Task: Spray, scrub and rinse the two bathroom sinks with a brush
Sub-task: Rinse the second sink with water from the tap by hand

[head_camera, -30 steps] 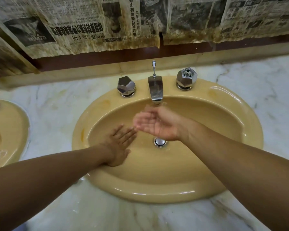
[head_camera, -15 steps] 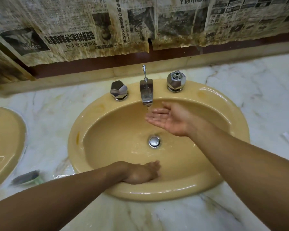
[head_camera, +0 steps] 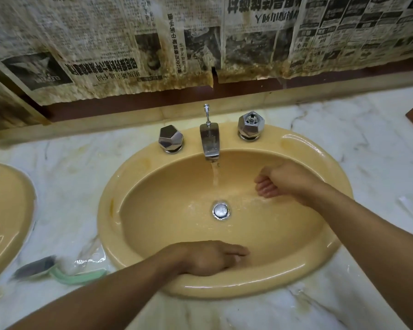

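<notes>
- L hand (head_camera: pixel 208 258) flat, fingers straight, pressing the near inner wall of yellow sink (head_camera: pixel 320 148); holds nothing.
- R hand (head_camera: pixel 279 179) in basin, fingers curled, empty, right of running faucet (head_camera: pixel 210 141).
- Green-handled brush (head_camera: pixel 57 270) lies on marble counter (head_camera: pixel 367 144) near second sink (head_camera: pixel 7 210); stained newspaper (head_camera: pixel 105 44) covers wall.

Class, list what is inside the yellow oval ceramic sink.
A water stream, a round chrome drain plug, the left hand pressing the near wall, the right hand curled by the right wall. The sink surface under both hands is covered.
</notes>
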Motion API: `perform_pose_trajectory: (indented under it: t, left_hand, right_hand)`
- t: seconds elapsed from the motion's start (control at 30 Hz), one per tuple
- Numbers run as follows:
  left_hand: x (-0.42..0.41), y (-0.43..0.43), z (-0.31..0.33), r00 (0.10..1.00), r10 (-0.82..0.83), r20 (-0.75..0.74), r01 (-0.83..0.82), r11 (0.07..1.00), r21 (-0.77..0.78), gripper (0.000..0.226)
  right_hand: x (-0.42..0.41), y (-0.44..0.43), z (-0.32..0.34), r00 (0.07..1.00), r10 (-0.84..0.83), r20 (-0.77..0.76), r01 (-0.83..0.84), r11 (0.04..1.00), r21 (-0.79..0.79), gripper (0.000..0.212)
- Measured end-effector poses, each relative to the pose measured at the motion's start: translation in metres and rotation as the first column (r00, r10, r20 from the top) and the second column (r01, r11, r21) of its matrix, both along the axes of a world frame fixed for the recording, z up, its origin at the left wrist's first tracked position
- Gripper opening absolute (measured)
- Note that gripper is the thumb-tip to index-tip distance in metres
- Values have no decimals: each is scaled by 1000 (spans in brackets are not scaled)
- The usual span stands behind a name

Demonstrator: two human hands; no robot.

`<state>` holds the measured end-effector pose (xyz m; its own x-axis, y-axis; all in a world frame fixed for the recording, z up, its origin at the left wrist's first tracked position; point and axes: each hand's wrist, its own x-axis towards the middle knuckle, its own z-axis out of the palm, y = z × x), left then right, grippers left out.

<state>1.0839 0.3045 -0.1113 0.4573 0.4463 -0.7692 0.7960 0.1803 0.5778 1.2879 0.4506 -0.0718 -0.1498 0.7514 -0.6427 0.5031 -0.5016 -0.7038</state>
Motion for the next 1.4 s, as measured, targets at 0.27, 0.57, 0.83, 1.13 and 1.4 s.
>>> perform_pose_trajectory:
  t: [0.27,0.57,0.83,1.13,1.4]
  left_hand:
    - [-140,4,47,607,-422,-674,665,733,140,94]
    - [-133,6,19,939,202,-279,4,803,596,47]
    - [-74,90,61,788,483,383,-607,501,617,50]
    - [-57,132,68,871,380,312,-481,526,701,55]
    - [-71,125,81,996,18,-89,62,576,815,104]
  right_hand:
    - [-72,-16,2,520,-668,-533,287,724,-627,41]
    - [-71,-23,35,643,-592,-486,267,768,-582,35]
    - [-83,-6,105,913,-30,-407,103,982,159,29]
    - [-78,-15,57,823,-406,-397,449,894,15,24]
    - [-73,-29,10,599,-656,-459,520,754,-400,40]
